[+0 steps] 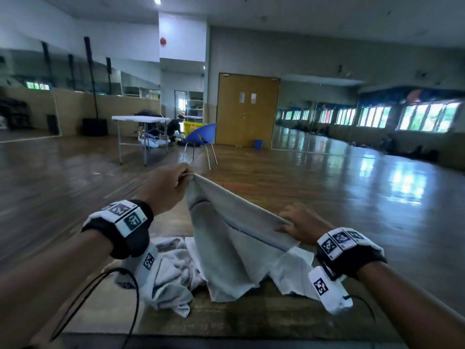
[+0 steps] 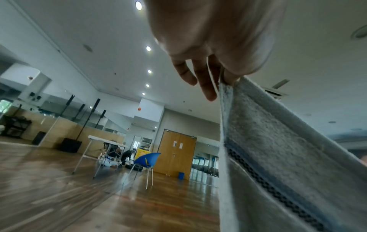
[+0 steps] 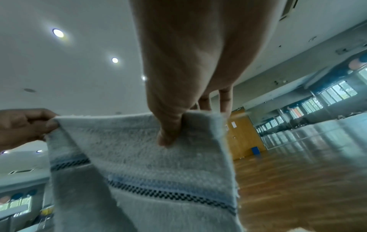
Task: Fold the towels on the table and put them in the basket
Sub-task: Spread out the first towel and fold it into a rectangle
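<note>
Both hands pinch one edge of the towel (image 1: 226, 238): left hand (image 1: 164, 188) high and farther, right hand (image 1: 300, 224) lower, nearer. The held edge slopes down rightward; the rest hangs to the table (image 1: 226, 321).

A pale grey towel (image 1: 226, 238) with a dark checked stripe and a blue band near one end hangs in the lower middle of the head view, its top edge stretched in a slope from upper left down to the right. The left hand (image 1: 166, 190) pinches the higher corner, the right hand (image 1: 300, 224) the lower one. Its lower part drapes onto the wooden table (image 1: 239, 321) at the bottom of the frame. Under it and to its left lies a crumpled heap of white and grey towels (image 1: 171, 275), unfolded.
</note>
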### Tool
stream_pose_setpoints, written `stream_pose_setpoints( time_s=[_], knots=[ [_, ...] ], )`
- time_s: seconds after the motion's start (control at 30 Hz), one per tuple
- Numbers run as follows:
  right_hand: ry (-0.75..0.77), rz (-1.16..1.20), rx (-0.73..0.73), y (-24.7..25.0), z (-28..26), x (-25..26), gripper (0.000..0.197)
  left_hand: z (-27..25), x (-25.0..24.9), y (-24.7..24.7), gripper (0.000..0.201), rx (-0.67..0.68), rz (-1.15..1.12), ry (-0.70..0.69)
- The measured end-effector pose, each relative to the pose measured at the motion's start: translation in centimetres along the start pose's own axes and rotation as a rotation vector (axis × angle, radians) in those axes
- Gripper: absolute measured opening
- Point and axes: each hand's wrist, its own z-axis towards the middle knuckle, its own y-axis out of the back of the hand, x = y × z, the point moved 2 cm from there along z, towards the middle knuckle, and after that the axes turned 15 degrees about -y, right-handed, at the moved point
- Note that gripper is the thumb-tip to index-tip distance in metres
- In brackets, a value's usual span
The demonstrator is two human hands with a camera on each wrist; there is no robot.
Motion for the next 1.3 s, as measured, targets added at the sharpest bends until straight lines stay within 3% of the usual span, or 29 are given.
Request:
stream_pose_setpoints(
  time_s=[0.07, 0.17, 0.23, 0.3, 0.43, 0.67, 0.93, 1.03, 1.13, 1.23, 1.3],
  knots=[
    [-0.009, 0.088, -0.032, 2.5, -0.4, -0.8, 0.018, 0.7, 0.5, 1.6, 0.010, 0.016, 0.012, -0.011],
    [-0.002, 0.189, -0.140, 7.2, -1.0, -1.7, 0.029, 2.2, 0.4, 3.8, 0.015, 0.028, 0.025, -0.038],
    [0.032, 0.232, -0.243, 10.8, -1.6, -1.8, 0.022, 3.7, -0.1, 5.5, 0.011, 0.020, 0.036, -0.051],
    [0.054, 0.258, -0.374, 14.7, -2.2, -1.7, 0.010, 5.7, -0.9, 7.6, 0.011, -0.018, 0.029, -0.082],
    [0.053, 0.298, -0.560, 22.2, -3.6, -1.8, 0.005, 10.1, -2.2, 12.8, 0.014, -0.123, 0.090, -0.105],
    [0.044, 0.344, -0.796, 31.8, -5.5, -0.9, 0.007, 15.0, -3.5, 20.3, 0.011, -0.243, 0.051, -0.035],
    [0.028, 0.596, -0.711, 34.6, -4.4, -1.4, 0.006, 18.1, -2.6, 22.4, 0.013, -0.204, -0.049, 0.040],
    [0.011, 0.702, -0.607, 32.7, -2.7, -1.9, 0.013, 17.4, -1.4, 20.5, 0.012, -0.129, -0.104, 0.048],
    [-0.040, 0.666, -0.492, 29.3, -1.0, -2.4, 0.015, 15.5, 0.0, 17.1, 0.003, -0.047, -0.150, 0.083],
    [-0.076, 0.673, -0.395, 26.2, 0.9, -2.7, 0.013, 14.2, 0.8, 14.5, 0.015, 0.006, -0.049, 0.071],
    [-0.084, 0.687, -0.431, 25.4, 1.7, -2.9, 0.012, 14.2, 0.9, 13.9, 0.018, -0.003, -0.004, 0.028]
  ],
)
